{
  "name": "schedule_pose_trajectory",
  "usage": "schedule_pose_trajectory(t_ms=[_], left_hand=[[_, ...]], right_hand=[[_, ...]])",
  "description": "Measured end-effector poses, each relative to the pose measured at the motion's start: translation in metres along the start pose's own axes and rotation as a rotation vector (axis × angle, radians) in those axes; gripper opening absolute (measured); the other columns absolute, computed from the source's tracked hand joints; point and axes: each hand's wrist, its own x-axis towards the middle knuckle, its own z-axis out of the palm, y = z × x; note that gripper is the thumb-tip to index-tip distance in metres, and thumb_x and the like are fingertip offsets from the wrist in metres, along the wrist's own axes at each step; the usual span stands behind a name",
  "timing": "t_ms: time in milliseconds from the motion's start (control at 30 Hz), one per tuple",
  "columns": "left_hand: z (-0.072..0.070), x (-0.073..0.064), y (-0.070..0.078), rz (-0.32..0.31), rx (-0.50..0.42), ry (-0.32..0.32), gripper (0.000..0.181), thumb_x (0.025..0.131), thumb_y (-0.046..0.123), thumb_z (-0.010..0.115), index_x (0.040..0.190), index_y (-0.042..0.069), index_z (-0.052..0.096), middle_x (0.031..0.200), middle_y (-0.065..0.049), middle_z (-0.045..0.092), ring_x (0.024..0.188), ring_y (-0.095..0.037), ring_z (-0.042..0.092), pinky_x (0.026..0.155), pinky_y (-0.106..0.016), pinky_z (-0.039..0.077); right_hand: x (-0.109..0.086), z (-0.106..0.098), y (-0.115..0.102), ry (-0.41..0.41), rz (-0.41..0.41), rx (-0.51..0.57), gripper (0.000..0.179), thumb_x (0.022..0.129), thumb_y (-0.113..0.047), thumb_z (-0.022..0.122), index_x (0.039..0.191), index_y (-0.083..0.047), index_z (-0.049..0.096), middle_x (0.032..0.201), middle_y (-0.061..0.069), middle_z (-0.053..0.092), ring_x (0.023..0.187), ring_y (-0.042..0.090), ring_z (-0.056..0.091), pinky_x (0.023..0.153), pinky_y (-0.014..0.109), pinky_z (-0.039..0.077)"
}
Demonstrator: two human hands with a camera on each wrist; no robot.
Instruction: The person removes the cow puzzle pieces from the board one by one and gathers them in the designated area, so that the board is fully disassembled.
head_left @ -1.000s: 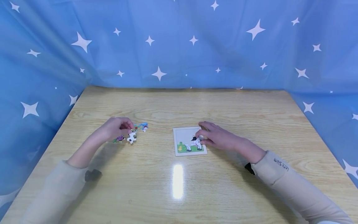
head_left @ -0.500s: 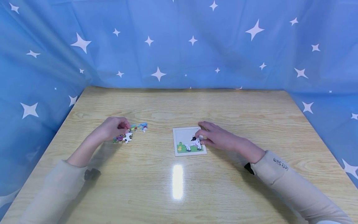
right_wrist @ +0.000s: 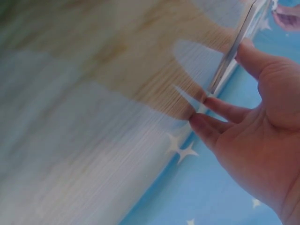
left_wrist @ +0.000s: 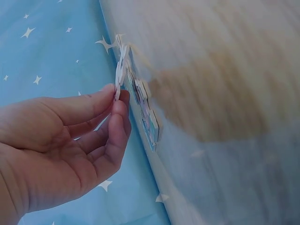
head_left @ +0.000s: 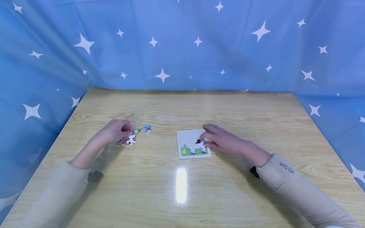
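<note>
Between thumb and fingers my left hand (head_left: 115, 130) pinches a white puzzle piece (head_left: 131, 140) with black markings. In the left wrist view, the pinched piece (left_wrist: 120, 70) stands edge-on at the fingertips. Under and beside that hand lie several colourful puzzle pieces (head_left: 122, 141), partly hidden by it. My right hand (head_left: 223, 139) rests at the right side of the square puzzle board (head_left: 179, 144), its fingers spread and loosely bent, fingertips overlapping the rim. Laid in the board are pieces with green grass, a duck and a black-and-white animal. The right wrist view shows the board's edge (right_wrist: 230, 54) beside the thumb.
More bright pieces (head_left: 146, 128) lie just right of my left hand. Everything is on a wooden table (head_left: 142, 196), with a light reflection in front of the board. A blue star-patterned curtain (head_left: 182, 44) hangs behind and at the sides.
My left hand has drawn slightly left with the white piece, baring more of the colourful pieces to its right. The right hand and the board stay in place.
</note>
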Motion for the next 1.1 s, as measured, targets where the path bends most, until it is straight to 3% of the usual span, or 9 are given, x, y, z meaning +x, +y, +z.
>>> schedule_pose_trajectory(t_ms=[200, 333, 500, 667, 900, 1100], left_hand=[[0.001, 0.001, 0.0, -0.004, 0.013, -0.013, 0.005, 0.102, -0.008, 0.068, 0.103, -0.004, 0.07, 0.095, -0.016, 0.073, 0.089, -0.03, 0.07, 0.082, -0.044, 0.057], [0.001, 0.001, 0.0, -0.004, 0.009, -0.024, 0.006, 0.102, -0.009, 0.068, 0.102, -0.004, 0.069, 0.096, -0.017, 0.073, 0.086, -0.028, 0.069, 0.08, -0.042, 0.056], [0.002, 0.001, 0.001, -0.02, -0.016, -0.05, 0.006, 0.102, -0.01, 0.065, 0.102, -0.004, 0.067, 0.088, -0.014, 0.071, 0.072, -0.022, 0.063, 0.07, -0.037, 0.053], [0.002, 0.002, 0.001, -0.036, -0.028, -0.064, 0.007, 0.103, -0.01, 0.063, 0.104, -0.005, 0.067, 0.085, -0.011, 0.072, 0.067, -0.018, 0.061, 0.067, -0.035, 0.051], [-0.003, 0.001, 0.001, -0.034, 0.007, -0.052, 0.005, 0.103, -0.007, 0.068, 0.105, -0.003, 0.07, 0.099, -0.019, 0.077, 0.086, -0.026, 0.072, 0.076, -0.039, 0.055], [-0.001, 0.0, 0.002, -0.023, -0.01, -0.083, 0.006, 0.101, -0.008, 0.07, 0.104, -0.004, 0.067, 0.089, -0.012, 0.072, 0.073, -0.02, 0.065, 0.072, -0.037, 0.053]], right_hand=[[-0.001, 0.003, 0.005, 0.003, -0.002, 0.017, 0.022, 0.107, -0.006, 0.072, 0.127, -0.013, 0.065, 0.155, 0.037, 0.05, 0.148, 0.059, 0.045, 0.114, 0.074, 0.042], [-0.004, 0.017, 0.023, 0.041, -0.037, 0.031, 0.021, 0.11, -0.017, 0.07, 0.13, -0.021, 0.063, 0.156, 0.033, 0.05, 0.149, 0.057, 0.044, 0.112, 0.074, 0.043], [-0.006, 0.033, 0.044, 0.068, -0.051, 0.037, 0.02, 0.113, -0.028, 0.066, 0.132, -0.027, 0.061, 0.158, 0.029, 0.048, 0.148, 0.053, 0.045, 0.11, 0.074, 0.044], [-0.005, 0.029, 0.038, 0.069, -0.058, 0.038, 0.021, 0.113, -0.025, 0.067, 0.133, -0.024, 0.061, 0.157, 0.031, 0.049, 0.147, 0.053, 0.047, 0.109, 0.074, 0.045], [-0.005, 0.027, 0.037, 0.073, -0.06, 0.033, 0.019, 0.114, -0.026, 0.065, 0.132, -0.024, 0.061, 0.157, 0.03, 0.049, 0.148, 0.053, 0.046, 0.11, 0.072, 0.045], [-0.004, 0.017, 0.024, 0.073, -0.065, 0.029, 0.021, 0.111, -0.018, 0.07, 0.13, -0.02, 0.062, 0.153, 0.033, 0.051, 0.144, 0.056, 0.049, 0.107, 0.074, 0.047]])
